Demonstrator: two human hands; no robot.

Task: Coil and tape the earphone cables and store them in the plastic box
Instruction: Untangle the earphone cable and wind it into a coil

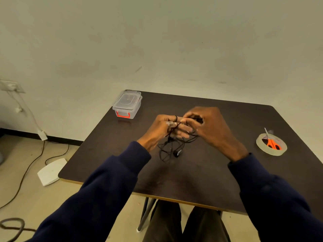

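Black earphone cables (172,145) hang in a loose tangle from both hands down to the dark table (201,180). My left hand (160,127) holds loops of the cable wound round its fingers. My right hand (209,126), slightly blurred, pinches the cable just beside the left fingers. A clear plastic box (127,104) with a red clasp and its lid on stands at the table's far left corner. A roll of tape (271,145) lies at the right edge of the table, with orange-handled scissors (272,143) resting across it.
A white pedal-like object (50,172) and cords (26,172) lie on the floor left of the table. A wall socket (10,85) with hanging wires is at the far left. My knees show under the table's near edge.
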